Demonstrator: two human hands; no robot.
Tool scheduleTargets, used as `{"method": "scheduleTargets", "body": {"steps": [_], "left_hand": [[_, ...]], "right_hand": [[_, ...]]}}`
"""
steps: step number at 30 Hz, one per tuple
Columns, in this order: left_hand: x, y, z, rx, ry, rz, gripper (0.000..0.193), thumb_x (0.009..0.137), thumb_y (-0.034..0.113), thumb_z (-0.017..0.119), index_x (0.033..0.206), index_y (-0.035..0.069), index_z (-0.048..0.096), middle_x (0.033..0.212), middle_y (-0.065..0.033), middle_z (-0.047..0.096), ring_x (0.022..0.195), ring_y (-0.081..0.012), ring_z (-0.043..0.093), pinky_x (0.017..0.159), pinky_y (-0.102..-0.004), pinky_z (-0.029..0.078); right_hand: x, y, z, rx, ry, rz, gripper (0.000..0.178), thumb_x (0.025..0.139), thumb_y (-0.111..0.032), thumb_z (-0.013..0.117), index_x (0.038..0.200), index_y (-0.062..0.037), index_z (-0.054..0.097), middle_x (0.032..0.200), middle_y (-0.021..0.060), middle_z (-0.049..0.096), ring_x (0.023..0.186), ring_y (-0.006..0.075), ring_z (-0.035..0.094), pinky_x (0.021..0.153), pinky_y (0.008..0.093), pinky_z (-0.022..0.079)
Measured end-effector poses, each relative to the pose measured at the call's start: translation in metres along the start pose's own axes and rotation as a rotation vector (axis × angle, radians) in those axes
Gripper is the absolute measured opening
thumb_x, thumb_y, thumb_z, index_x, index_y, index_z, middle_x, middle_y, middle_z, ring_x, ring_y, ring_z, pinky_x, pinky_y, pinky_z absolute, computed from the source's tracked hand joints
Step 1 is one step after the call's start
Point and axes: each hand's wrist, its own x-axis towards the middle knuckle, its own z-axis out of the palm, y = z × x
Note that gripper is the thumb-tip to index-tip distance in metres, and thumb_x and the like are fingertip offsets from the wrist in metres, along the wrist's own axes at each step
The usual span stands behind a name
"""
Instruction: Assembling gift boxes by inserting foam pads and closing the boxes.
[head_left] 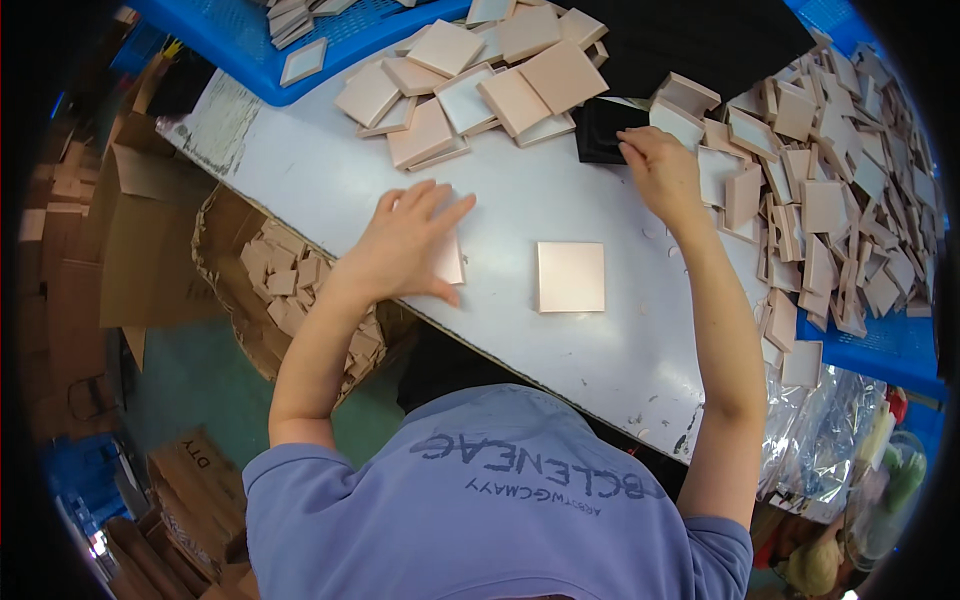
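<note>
My left hand [400, 245] is over the left part of the white table, fingers spread and thumb apart. Under it, mostly hidden by the palm, lies a pale pink square box piece [452, 262]. Farther right, my right hand [662, 170] has its fingertips pinched together at the edge of a black square insert [598, 132], which lies beside the heap of box pieces. Between my hands and nearer to me, a pale pink square box [571, 277] rests flat on the table.
Loose box pieces [470, 85] pile up at the table's far side, and a larger heap [825, 200] fills the right. A blue tray [270, 75] stands far left. Below the left edge is a carton [225, 225] with small pieces. Clear plastic bags [825, 430] lie at the right.
</note>
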Motion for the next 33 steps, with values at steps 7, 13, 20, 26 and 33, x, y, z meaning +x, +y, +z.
{"method": "scheduleTargets", "body": {"steps": [7,13,20,26,33], "left_hand": [[-0.017,0.005,0.010,-0.158,-0.046,-0.079,0.086,0.055,0.021,0.080,0.132,0.012,0.042,0.122,-0.0172,0.046,0.113,-0.0317,0.045,0.097,-0.0413,0.034],[0.015,0.051,0.046,-0.938,0.606,-0.018,0.060,0.059,0.014,0.079,0.111,0.007,0.050,0.119,-0.0164,0.043,0.108,-0.0290,0.046,0.091,-0.0358,0.039],[0.025,0.094,0.087,-0.676,0.388,-0.060,0.090,0.057,0.025,0.084,0.128,0.000,0.034,0.121,-0.0214,0.044,0.111,-0.0363,0.046,0.094,-0.0407,0.038],[0.026,0.096,0.086,-0.695,0.338,-0.073,0.105,0.056,0.025,0.084,0.136,-0.004,0.023,0.121,-0.0217,0.045,0.110,-0.0358,0.046,0.094,-0.0417,0.037],[0.007,0.090,0.077,-0.469,0.300,0.103,0.082,0.062,0.027,0.079,0.131,0.007,0.040,0.127,-0.0201,0.039,0.119,-0.0382,0.038,0.099,-0.0481,0.026]], "right_hand": [[-0.005,0.008,-0.002,0.368,0.154,0.502,0.019,0.086,-0.018,0.058,0.093,-0.0023,0.066,0.080,0.0062,0.065,0.069,0.0178,0.060,0.063,0.0293,0.046],[-0.026,-0.014,-0.024,0.760,0.837,0.626,0.012,0.088,-0.011,0.058,0.094,-0.0027,0.064,0.082,0.0004,0.059,0.075,0.0077,0.049,0.066,0.0212,0.040],[-0.105,-0.075,-0.031,0.089,0.031,-0.300,0.027,0.057,-0.006,0.066,0.084,-0.0086,0.067,0.075,0.0010,0.057,0.068,0.0181,0.052,0.065,0.0322,0.040],[-0.104,-0.081,-0.034,0.213,-0.285,-0.269,0.022,0.061,-0.006,0.067,0.082,-0.0075,0.066,0.078,0.0010,0.059,0.067,0.0190,0.055,0.064,0.0328,0.042],[-0.063,0.012,-0.071,0.201,-0.045,-0.018,0.048,0.068,0.000,0.065,0.115,-0.0057,0.055,0.117,0.0136,0.056,0.108,0.0325,0.052,0.092,0.0383,0.042]]}}
